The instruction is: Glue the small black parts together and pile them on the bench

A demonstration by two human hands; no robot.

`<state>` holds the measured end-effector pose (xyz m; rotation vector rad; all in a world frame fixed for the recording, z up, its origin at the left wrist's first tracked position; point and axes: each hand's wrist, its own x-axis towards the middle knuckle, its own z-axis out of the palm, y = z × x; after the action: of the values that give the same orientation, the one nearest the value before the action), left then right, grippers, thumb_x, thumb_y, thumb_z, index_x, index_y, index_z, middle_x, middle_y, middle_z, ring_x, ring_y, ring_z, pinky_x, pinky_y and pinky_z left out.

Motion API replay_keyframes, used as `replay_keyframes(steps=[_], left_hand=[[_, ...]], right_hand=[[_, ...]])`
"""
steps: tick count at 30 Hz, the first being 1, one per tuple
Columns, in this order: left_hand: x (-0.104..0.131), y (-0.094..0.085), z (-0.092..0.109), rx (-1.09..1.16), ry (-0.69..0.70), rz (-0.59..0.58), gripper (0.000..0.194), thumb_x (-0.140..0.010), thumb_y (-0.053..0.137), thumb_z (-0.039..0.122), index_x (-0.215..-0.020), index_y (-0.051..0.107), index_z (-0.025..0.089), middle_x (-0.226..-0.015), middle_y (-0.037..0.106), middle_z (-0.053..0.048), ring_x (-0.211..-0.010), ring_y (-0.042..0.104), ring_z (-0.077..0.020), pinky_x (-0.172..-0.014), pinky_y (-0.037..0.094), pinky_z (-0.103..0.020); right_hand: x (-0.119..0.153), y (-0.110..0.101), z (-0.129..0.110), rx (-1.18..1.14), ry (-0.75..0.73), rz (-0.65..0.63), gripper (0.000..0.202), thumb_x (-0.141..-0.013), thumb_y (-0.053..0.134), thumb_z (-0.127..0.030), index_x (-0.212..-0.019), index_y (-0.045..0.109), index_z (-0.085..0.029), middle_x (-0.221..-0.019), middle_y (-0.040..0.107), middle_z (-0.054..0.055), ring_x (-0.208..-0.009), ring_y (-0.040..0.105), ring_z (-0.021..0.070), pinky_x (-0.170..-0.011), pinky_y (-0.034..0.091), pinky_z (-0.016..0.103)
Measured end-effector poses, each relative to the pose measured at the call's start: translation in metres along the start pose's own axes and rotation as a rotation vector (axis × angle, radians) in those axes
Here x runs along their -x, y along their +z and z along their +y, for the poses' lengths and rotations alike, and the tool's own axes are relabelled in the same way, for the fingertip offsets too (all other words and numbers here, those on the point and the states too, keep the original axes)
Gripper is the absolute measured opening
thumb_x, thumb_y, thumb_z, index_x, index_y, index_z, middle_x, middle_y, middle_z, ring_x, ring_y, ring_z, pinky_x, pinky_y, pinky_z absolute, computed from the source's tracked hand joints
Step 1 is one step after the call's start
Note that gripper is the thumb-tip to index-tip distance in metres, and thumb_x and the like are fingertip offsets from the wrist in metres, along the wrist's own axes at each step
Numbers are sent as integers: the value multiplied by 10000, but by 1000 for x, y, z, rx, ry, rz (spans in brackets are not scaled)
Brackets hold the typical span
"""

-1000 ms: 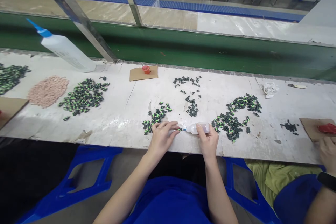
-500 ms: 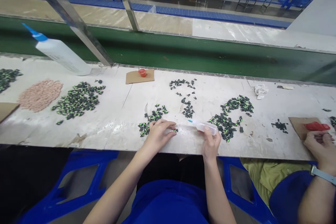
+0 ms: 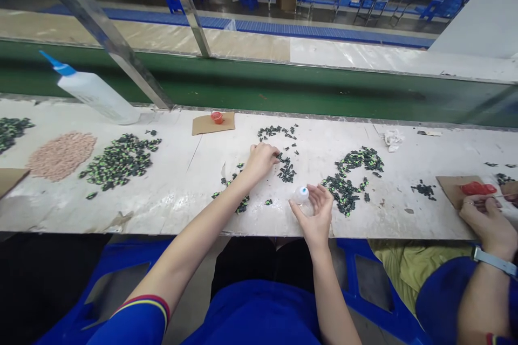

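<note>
My left hand (image 3: 262,161) reaches over the white table, its fingertips pinched at the edge of a pile of small black pieces (image 3: 287,171); what they grip is too small to tell. My right hand (image 3: 318,213) is wrapped round a small clear bottle (image 3: 301,195), whose blue tip points up toward the camera. A single black-and-green piece (image 3: 268,202) lies between the hands. Black-and-green pieces (image 3: 243,205) are partly hidden under my left forearm. Another black-and-green pile (image 3: 343,194) sits just right of my right hand. More black pieces (image 3: 271,131) lie farther back.
At the left are a large white bottle (image 3: 99,98), a pink pile (image 3: 62,155) and a green-black pile (image 3: 121,161). A red cup (image 3: 217,117) rests on cardboard (image 3: 201,125). Another person's hand (image 3: 485,215) is at the right, beside a red object (image 3: 477,188). A metal post (image 3: 137,75) stands behind.
My left hand has moved forward and right, from the black-and-green pieces to the black pile. The small bottle in my right hand has turned from lying sideways to tip up. The camera view has shifted slightly.
</note>
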<state>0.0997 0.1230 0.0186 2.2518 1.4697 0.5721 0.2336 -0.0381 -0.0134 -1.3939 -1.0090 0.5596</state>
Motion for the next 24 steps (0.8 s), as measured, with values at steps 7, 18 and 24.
replay_keyframes(steps=[7,18,24], left_hand=[[29,-9,2,73,70,-65,209,-801,552,110,-777,722,230,-860,751,-39,-885,663,-235,-848,478,-362],[143,-15,19,537,-38,69,125,-861,608,266,-900,712,208,-892,751,-39,-827,686,-191,-768,549,-299],[146,12,-5,223,80,217,154,-877,602,255,-995,689,208,-987,701,-71,-969,608,-233,-871,519,-404]], right_hand=[[26,-1,-20,153,-344,101,309,-765,723,-194,-1030,567,-220,-902,641,48,-790,633,180,-675,549,328],[36,20,-25,-39,52,-250,149,-872,606,-309,-871,709,-202,-850,717,57,-808,690,191,-724,584,307],[38,20,-19,-33,207,-192,188,-844,626,-358,-849,695,-183,-841,721,61,-783,693,190,-728,578,309]])
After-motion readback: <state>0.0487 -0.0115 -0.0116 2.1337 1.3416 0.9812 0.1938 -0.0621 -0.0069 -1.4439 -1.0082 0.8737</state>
